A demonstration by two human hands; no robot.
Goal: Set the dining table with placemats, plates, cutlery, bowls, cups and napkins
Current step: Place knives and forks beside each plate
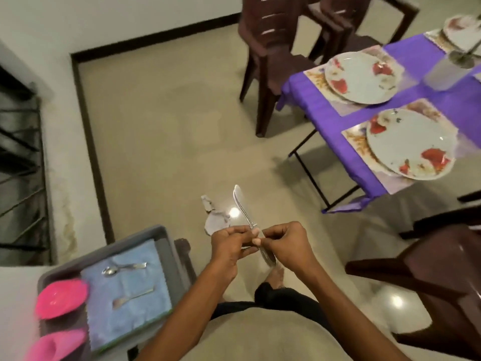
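I hold a steel table knife point(242, 204) upright over the floor, blade pointing away. My left hand point(229, 243) and my right hand point(283, 243) both pinch its handle near the middle. At the lower left a grey tray point(161, 246) carries a blue napkin point(125, 306), a spoon point(122, 268), a fork point(132, 299), a pink bowl point(61, 298) and a pink cup point(57, 345). The purple-clothed dining table point(325, 118) at the right bears placemats with two flowered plates point(361, 76) point(408, 144); a third plate point(460, 29) shows at the top right.
Dark brown chairs point(273, 48) stand behind the table and another chair point(429, 277) at my right. A frosted cup point(442, 74) stands on the table. A crumpled paper scrap point(216, 220) lies on the beige floor. A barred opening point(20, 157) is at the left wall.
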